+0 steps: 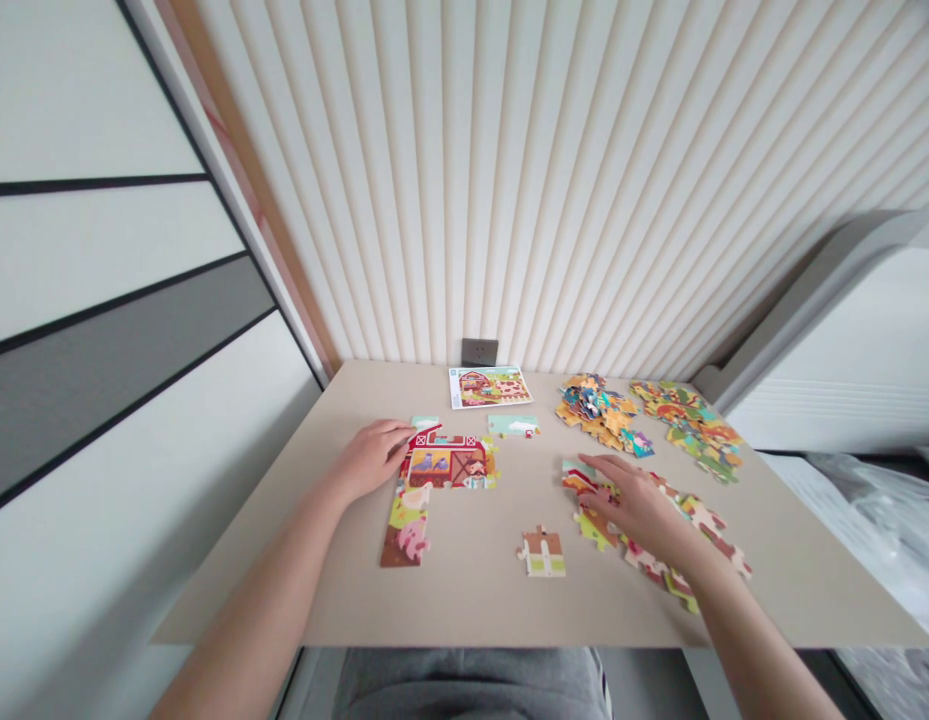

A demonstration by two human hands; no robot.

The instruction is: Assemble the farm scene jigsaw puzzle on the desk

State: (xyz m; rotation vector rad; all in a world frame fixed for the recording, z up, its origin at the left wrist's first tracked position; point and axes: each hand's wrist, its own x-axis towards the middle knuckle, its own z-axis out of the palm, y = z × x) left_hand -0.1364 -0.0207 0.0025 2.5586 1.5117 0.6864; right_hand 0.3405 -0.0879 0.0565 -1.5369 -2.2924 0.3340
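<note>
A partly joined jigsaw puzzle (449, 465) lies on the table, showing a red barn, dark birds, a figure and a pink pig. My left hand (370, 460) rests at its upper left edge, fingers stretched out and touching the corner with the red roof. To the right, my right hand (629, 495) reaches over a spread of loose puzzle pieces (708, 515). Its fingers and thumb are apart above a light blue and red puzzle piece (573, 470); the palm covers some others. One brown, white and green puzzle piece (545, 555) lies between the hands, near the front.
Behind the puzzle, a picture card (490, 387) shows a barn scene. A joined light blue strip (513, 425) sits below it. At the back right are a heaped pile of pieces (603, 412) and another spread (685, 425). A ribbed wall (509, 200) with a socket (479, 351) borders the table.
</note>
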